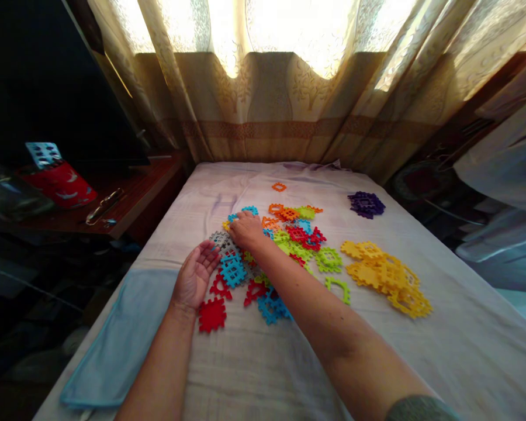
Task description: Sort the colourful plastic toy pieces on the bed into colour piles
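My left hand [196,273] lies open, palm up, at the left edge of a mixed pile of notched plastic building tiles. Its fingertips are beside a grey tile [221,240] and a blue tile [232,270]; nothing rests in the palm. My right hand [246,230] reaches over the pile's far left side with its fingers bent down, close to a small yellow tile [226,224] and a blue tile [249,209]. Its fingertips are partly hidden, so what they grip cannot be made out. A red square tile [212,314] lies near my left wrist.
To the right are a heap of yellow tiles [388,275] and a purple stack [366,204]. An orange tile [279,187] lies at the back. A light blue cloth [123,339] covers the bed's left edge. A wooden desk [153,187] holds a red cup [68,184].
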The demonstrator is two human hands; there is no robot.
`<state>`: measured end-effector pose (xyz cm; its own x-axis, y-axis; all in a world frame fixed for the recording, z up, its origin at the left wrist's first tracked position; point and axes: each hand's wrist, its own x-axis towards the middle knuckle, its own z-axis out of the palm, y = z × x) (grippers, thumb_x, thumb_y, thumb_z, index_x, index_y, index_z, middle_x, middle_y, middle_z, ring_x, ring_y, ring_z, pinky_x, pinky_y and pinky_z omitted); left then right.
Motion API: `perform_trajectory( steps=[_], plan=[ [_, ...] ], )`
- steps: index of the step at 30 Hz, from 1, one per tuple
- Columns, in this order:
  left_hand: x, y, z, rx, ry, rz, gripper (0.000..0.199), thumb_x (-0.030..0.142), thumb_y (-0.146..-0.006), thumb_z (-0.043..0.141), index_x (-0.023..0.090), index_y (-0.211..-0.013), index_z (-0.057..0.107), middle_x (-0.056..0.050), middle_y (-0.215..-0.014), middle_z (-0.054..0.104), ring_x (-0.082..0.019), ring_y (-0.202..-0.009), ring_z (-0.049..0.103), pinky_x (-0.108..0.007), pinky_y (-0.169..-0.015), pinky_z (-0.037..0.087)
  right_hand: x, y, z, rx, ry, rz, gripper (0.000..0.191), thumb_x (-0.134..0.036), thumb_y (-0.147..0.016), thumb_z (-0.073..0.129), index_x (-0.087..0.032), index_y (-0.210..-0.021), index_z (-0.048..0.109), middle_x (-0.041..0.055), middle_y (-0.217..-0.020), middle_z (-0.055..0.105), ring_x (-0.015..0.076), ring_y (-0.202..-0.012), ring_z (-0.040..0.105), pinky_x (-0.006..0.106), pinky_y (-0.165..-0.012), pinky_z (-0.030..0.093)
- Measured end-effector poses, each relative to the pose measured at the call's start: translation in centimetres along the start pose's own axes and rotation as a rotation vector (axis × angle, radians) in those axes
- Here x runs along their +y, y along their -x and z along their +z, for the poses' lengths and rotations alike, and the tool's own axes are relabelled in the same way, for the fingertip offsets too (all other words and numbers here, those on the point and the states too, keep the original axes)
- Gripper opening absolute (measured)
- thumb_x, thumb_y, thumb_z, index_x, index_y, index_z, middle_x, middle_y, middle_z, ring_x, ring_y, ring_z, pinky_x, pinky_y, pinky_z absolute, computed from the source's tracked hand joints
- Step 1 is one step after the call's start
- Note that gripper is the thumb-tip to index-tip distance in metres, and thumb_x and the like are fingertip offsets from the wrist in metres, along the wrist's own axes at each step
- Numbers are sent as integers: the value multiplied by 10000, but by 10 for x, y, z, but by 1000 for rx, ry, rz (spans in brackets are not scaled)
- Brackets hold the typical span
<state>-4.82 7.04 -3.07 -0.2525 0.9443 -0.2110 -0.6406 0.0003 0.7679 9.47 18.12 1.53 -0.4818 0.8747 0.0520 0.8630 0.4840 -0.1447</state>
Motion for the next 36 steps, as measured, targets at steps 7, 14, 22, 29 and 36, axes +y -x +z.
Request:
perform_trajectory(
  steps=[7, 14, 22, 29, 36],
  plan=[
    [-2, -1, -3, -20, -21, 15, 203, 313, -871, 615, 194, -1019, 686, -73, -1086, 732, -191, -1015, 693, -380, -961, 541, -2, -11, 8, 37, 1, -56, 360, -378, -933, 487, -172, -1076, 744, 154, -1248, 635, 300, -1201, 482, 441, -941, 401],
    [0, 0, -1, 1, -10, -3, 202, 298, -866, 613, 189, -1017, 692, -70, -1073, 737, -185, -999, 697, -376, -953, 548, 14, -2, -6, 217, -167, -11, 354, -301, -962, 429, -188, -1025, 759, 109, -1302, 644, 228, -1169, 557, 337, -974, 409],
    [4, 0, 4, 15, -13, -11, 168, 272, -855, 612, 183, -960, 709, -60, -1019, 749, -179, -983, 698, -353, -933, 550, 128, 91, -31, 419, -431, 450, 322, -348, -879, 480, -190, -810, 753, 27, -705, 708, 165, -661, 607, 248, -610, 391],
    [5, -1, 7, 21, -51, 5, 169, 270, -856, 596, 182, -950, 705, -52, -987, 746, -165, -955, 696, -316, -899, 555, 217, 205, -33, 519, -377, 901, 344, -356, -829, 506, -163, -927, 773, 89, -806, 743, 215, -706, 641, 290, -626, 448],
    [7, 0, 12, 44, -100, 17, 173, 256, -866, 551, 192, -918, 703, -35, -924, 743, -156, -927, 692, -301, -879, 558, 213, 269, -14, 502, -50, 1014, 534, -488, -867, 484, -170, -1261, 654, 173, -1306, 605, 317, -1152, 572, 438, -951, 455]
  ],
)
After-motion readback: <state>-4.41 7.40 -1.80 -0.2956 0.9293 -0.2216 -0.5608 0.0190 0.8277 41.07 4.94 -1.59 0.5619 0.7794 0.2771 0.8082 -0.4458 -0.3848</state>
